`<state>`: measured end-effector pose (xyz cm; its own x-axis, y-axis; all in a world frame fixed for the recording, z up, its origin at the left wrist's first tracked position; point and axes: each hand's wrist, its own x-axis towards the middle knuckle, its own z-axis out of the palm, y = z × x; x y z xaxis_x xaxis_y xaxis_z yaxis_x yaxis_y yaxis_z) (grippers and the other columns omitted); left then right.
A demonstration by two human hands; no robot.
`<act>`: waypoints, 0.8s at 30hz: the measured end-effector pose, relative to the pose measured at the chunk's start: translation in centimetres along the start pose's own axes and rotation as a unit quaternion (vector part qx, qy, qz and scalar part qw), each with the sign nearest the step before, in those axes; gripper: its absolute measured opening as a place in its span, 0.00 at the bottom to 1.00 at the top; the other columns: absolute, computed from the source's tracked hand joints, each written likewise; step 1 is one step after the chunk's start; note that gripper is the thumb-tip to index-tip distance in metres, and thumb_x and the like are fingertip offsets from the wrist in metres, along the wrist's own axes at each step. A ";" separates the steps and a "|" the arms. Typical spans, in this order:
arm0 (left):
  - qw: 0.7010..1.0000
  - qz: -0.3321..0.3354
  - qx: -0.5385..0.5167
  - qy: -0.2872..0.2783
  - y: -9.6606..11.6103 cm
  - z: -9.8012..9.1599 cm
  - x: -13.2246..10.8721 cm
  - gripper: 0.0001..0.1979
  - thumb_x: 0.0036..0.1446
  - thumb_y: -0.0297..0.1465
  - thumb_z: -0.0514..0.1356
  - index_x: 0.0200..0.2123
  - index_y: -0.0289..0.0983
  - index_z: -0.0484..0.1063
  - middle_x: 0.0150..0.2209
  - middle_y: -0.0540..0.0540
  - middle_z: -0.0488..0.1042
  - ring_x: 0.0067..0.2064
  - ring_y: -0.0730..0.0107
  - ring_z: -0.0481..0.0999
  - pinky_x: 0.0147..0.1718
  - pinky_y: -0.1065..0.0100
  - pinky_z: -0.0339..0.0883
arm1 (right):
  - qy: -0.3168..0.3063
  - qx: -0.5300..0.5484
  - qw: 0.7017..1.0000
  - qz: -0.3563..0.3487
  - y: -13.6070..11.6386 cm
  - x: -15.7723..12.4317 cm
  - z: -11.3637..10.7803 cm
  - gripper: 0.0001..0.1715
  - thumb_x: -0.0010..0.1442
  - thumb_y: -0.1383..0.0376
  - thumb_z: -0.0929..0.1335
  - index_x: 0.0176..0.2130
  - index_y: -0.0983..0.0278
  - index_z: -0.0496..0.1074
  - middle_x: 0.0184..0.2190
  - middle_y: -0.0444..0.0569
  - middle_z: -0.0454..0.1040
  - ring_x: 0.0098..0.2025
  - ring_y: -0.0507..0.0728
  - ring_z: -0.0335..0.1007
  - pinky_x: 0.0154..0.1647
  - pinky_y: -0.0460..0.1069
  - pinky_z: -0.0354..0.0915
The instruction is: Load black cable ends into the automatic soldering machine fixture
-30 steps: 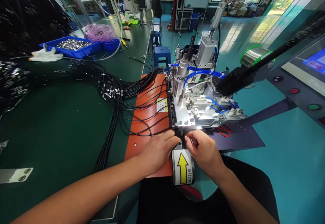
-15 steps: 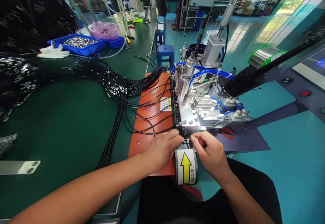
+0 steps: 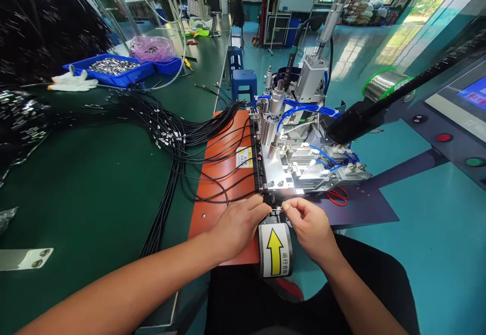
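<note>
My left hand (image 3: pixel 243 223) is closed, pinching the end of a black cable (image 3: pixel 227 196) just in front of the machine (image 3: pixel 304 137). A bare tip sticks out from its fingers toward the right. My right hand (image 3: pixel 309 226) is closed too, its thumb and forefinger on a small shiny metal connector (image 3: pixel 280 208) at that tip. Whether the connector sits on the cable or only touches it, I cannot tell. Both hands are above the front of the machine's conveyor track, just behind the round drum (image 3: pixel 276 250) with a yellow arrow. Several cables lie across the orange plate (image 3: pixel 212 218).
Bundled black cables (image 3: pixel 167 132) spread over the green table (image 3: pixel 94 188). Behind them are a blue tray (image 3: pixel 121 78) of small metal parts and a white glove (image 3: pixel 72 80). Red-handled scissors (image 3: pixel 337 196) lie right of my hands. A solder spool (image 3: pixel 386 89) and a control panel (image 3: pixel 455 122) stand at the right.
The view has shifted slightly, bringing more of the control panel in at the right. My hands stay at the same spot, with the right thumb and forefinger pressed a little closer together.
</note>
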<state>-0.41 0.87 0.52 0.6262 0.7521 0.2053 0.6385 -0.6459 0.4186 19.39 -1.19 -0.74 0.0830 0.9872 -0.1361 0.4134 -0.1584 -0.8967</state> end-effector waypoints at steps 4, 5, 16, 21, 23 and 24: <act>1.000 -0.001 0.013 0.002 -0.1 0.1 0.0 0.08 0.63 0.24 0.53 0.38 0.39 0.71 0.32 0.51 0.67 0.32 0.71 0.67 0.29 0.70 0.56 | 0.007 -0.026 0.999 -0.024 0.0 0.0 -0.2 0.17 0.63 0.56 0.65 0.29 0.63 0.72 0.22 0.44 0.69 0.25 0.53 0.62 0.26 0.47 0.59; 1.000 -0.002 0.015 0.002 -0.1 0.1 0.0 0.08 0.63 0.24 0.53 0.39 0.39 0.71 0.32 0.51 0.67 0.32 0.71 0.67 0.29 0.70 0.57 | 0.001 -0.016 1.000 -0.024 0.1 0.1 -0.3 0.17 0.63 0.55 0.64 0.30 0.63 0.72 0.21 0.43 0.67 0.23 0.53 0.62 0.24 0.46 0.59; 1.000 -0.011 -0.002 -0.008 0.0 0.0 0.1 0.08 0.63 0.24 0.54 0.40 0.39 0.72 0.35 0.49 0.71 0.35 0.70 0.71 0.32 0.71 0.62 | -0.086 -0.067 0.992 -0.068 -0.9 -0.1 -1.8 0.12 0.66 0.59 0.62 0.42 0.60 0.72 0.24 0.42 0.72 0.21 0.53 0.67 0.24 0.47 0.64; 1.000 -0.015 0.007 -0.019 0.1 0.0 0.1 0.08 0.63 0.24 0.55 0.40 0.39 0.72 0.36 0.49 0.71 0.37 0.69 0.72 0.33 0.70 0.62 | -0.096 -0.108 0.985 -0.091 -1.1 0.1 -1.7 0.10 0.67 0.62 0.61 0.38 0.59 0.70 0.24 0.41 0.71 0.22 0.53 0.67 0.25 0.47 0.63; 0.999 -0.019 0.017 -0.025 0.1 0.0 0.1 0.08 0.63 0.25 0.55 0.41 0.40 0.72 0.37 0.49 0.71 0.37 0.69 0.72 0.33 0.70 0.63 | -0.098 -0.120 0.983 -0.095 -1.1 0.2 -1.7 0.10 0.67 0.63 0.60 0.36 0.59 0.68 0.22 0.40 0.68 0.21 0.52 0.65 0.24 0.46 0.61; 0.999 -0.022 0.024 -0.030 0.2 -0.1 0.1 0.07 0.64 0.25 0.55 0.41 0.40 0.72 0.36 0.49 0.71 0.36 0.69 0.72 0.32 0.70 0.63 | -0.101 -0.128 0.982 -0.098 -1.2 0.2 -1.7 0.10 0.67 0.63 0.59 0.35 0.59 0.66 0.21 0.40 0.67 0.21 0.52 0.64 0.23 0.46 0.60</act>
<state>-0.28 0.88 0.74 0.6217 0.7717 0.1341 0.6855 -0.6188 0.3836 20.50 -0.82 1.01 -0.1918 0.9786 -0.0748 0.6203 0.0618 -0.7820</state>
